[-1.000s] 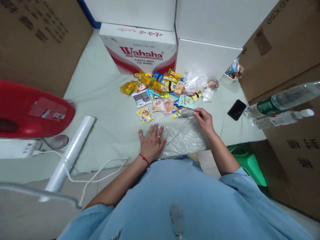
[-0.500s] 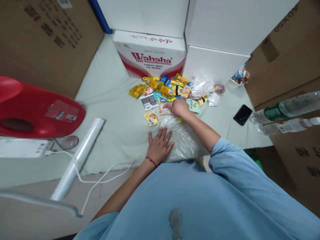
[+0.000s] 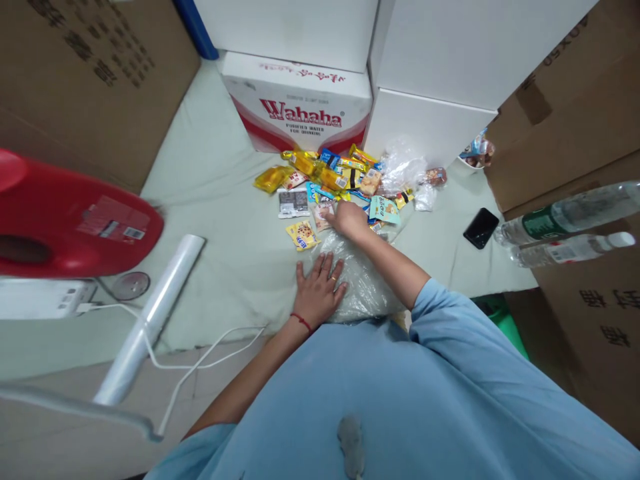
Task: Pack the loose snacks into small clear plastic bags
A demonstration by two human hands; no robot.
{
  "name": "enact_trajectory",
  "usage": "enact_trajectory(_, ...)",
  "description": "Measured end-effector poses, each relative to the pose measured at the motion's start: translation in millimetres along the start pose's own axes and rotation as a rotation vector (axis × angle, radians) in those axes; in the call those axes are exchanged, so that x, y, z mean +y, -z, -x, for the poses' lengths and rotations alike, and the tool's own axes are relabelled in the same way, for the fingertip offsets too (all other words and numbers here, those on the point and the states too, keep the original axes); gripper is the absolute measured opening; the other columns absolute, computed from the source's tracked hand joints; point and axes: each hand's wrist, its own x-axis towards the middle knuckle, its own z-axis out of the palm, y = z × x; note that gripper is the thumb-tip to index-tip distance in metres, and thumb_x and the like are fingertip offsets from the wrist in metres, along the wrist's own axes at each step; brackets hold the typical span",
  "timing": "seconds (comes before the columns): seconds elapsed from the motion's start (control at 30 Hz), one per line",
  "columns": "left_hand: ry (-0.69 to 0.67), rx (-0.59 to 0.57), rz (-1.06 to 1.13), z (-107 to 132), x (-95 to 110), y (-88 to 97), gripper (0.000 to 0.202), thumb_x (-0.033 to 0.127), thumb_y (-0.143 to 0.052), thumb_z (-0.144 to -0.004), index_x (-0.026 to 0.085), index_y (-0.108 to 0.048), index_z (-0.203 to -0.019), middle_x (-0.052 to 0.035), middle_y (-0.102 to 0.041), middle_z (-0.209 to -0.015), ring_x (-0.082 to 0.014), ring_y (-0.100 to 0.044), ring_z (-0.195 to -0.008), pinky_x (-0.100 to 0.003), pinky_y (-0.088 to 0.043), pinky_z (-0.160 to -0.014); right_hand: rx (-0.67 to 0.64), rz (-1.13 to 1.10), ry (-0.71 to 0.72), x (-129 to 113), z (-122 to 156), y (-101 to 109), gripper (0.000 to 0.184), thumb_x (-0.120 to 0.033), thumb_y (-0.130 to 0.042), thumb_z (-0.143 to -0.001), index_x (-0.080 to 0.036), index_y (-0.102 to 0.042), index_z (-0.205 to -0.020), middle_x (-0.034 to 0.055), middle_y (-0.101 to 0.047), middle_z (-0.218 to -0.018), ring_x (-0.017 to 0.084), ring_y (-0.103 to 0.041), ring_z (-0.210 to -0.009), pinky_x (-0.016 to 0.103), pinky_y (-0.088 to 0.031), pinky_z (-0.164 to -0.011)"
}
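Observation:
My left hand (image 3: 319, 287) lies flat with fingers spread, resting on the left edge of a clear plastic bag (image 3: 367, 283) at the table's front. The fingers of my right hand (image 3: 350, 220) are curled together at the right edge of a small pale pink snack packet (image 3: 323, 215); their undersides are hidden. Just left of that packet is a grey-and-white packet (image 3: 293, 203), and nearer me a yellow cookie packet (image 3: 302, 235). To the right of my right hand lies a mint green packet (image 3: 385, 209). Yellow wrapped snacks (image 3: 303, 163) are heaped behind.
A Wahaha carton (image 3: 305, 113) and white boxes (image 3: 430, 127) stand behind the heap. Crumpled clear plastic (image 3: 403, 170), a phone (image 3: 481, 228) and bottles (image 3: 575, 212) are on the right. At left are a red container (image 3: 100, 227), a plastic film roll (image 3: 155, 310) and a white cable (image 3: 210, 363).
My right hand has shifted a little left with the pale pink packet, showing more of the mint green one. My left hand stays on the bag. The view has moved slightly.

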Motion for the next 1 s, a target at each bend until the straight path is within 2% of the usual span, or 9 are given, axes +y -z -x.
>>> enact_trajectory(0.1,0.008,-0.005,-0.008,-0.1,0.3,-0.6,0.059,0.047,-0.039,-0.108,0.029,-0.041,-0.165,-0.0116,-0.031,-0.175,-0.0326,-0.029,-0.163,-0.074,0.004,-0.128,-0.001,-0.078,-0.014,-5.0,-4.3,0.8,0.035,-0.044,-0.072,-0.092,-0.017,-0.074,-0.114,0.0157,-0.076,-0.12,0.03,-0.071,-0.113,0.034,-0.054,-0.09)
enact_trajectory(0.2,0.021,-0.013,-0.007,-0.2,0.9,-0.2,0.06,0.048,-0.04,-0.108,0.029,-0.04,-0.165,-0.0111,-0.031,-0.176,-0.0333,-0.029,-0.163,-0.075,0.004,-0.128,0.05,-0.249,0.006,4.5,-0.9,14.3,0.022,-0.03,-0.072,-0.089,-0.015,-0.075,-0.104,0.0083,-0.077,-0.098,0.023,-0.071,-0.091,0.029,-0.051,-0.079)
enact_trajectory(0.4,0.024,-0.035,0.025,-0.9,1.2,2.4,0.059,0.049,-0.039,-0.109,0.032,-0.039,-0.166,-0.0095,-0.03,-0.176,-0.0319,-0.028,-0.164,-0.073,0.006,-0.128,0.427,-0.328,0.296,75.4,67.3,55.8,0.029,-0.033,-0.066,-0.094,-0.017,-0.069,-0.118,0.0015,-0.072,-0.084,0.017,-0.062,-0.072,0.028,-0.046,-0.073)
enact_trajectory(0.5,0.028,-0.043,0.037,-1.4,1.0,2.3,0.06,0.048,-0.04,-0.108,0.034,-0.038,-0.166,-0.0095,-0.029,-0.176,-0.0323,-0.027,-0.164,-0.073,0.008,-0.128,0.425,-0.126,0.472,105.2,115.5,38.2,0.031,-0.03,-0.06,-0.098,-0.018,-0.067,-0.127,0.004,-0.074,-0.086,0.018,-0.062,-0.074,0.028,-0.044,-0.071)
enact_trajectory(0.63,0.041,-0.039,0.03,-1.3,1.0,1.3,0.059,0.047,-0.041,-0.108,0.032,-0.039,-0.166,-0.0106,-0.028,-0.176,-0.0319,-0.026,-0.164,-0.073,0.009,-0.128,0.35,0.242,0.625,117.1,168.9,-16.8,0.027,-0.02,-0.051,-0.105,-0.02,-0.072,-0.122,0.0081,-0.075,-0.087,0.019,-0.062,-0.079,0.03,-0.038,-0.066)
enact_trajectory(0.77,0.034,-0.025,0.028,-0.9,1.2,1.0,0.06,0.047,-0.039,-0.109,0.03,-0.04,-0.165,-0.0116,-0.03,-0.176,-0.0322,-0.029,-0.164,-0.074,0.006,-0.128,0.269,0.213,0.837,121.5,198.9,-38.8,0.026,-0.031,-0.054,-0.108,-0.021,-0.077,-0.099,0.0047,-0.068,-0.076,0.018,-0.057,-0.073,0.032,-0.039,-0.067)
enact_trajectory(0.83,0.033,-0.019,0.028,-1.2,1.2,1.1,0.06,0.047,-0.039,-0.109,0.03,-0.038,-0.166,-0.012,-0.031,-0.175,-0.0325,-0.029,-0.163,-0.074,0.005,-0.128,0.299,0.156,0.807,125.3,199.2,-33.7,0.026,-0.037,-0.057,-0.108,-0.021,-0.077,-0.105,0.0068,-0.07,-0.084,0.02,-0.059,-0.081,0.033,-0.044,-0.075)
enact_trajectory(0.9,0.037,-0.017,0.024,-1.4,0.8,1.4,0.061,0.047,-0.039,-0.109,0.03,-0.036,-0.167,-0.0122,-0.031,-0.175,-0.0328,-0.03,-0.163,-0.075,0.005,-0.127,0.302,0.141,0.746,128.7,189.6,-27.4,0.035,-0.043,-0.064,-0.104,-0.022,-0.072,-0.13,0.0131,-0.073,-0.115,0.027,-0.061,-0.106,0.04,-0.047,-0.092)
enact_trajectory(1.0,0.042,-0.027,0.014,0.2,-1.9,2.0,0.061,0.047,-0.038,-0.109,0.032,-0.034,-0.168,-0.0117,-0.03,-0.176,-0.0331,-0.029,-0.163,-0.075,0.007,-0.127,0.204,0.159,0.757,132.5,168.3,-27.7,0.052,-0.038,-0.072,-0.098,-0.023,-0.062,-0.147,0.0158,-0.061,-0.146,0.035,-0.045,-0.139,0.055,-0.037,-0.116)
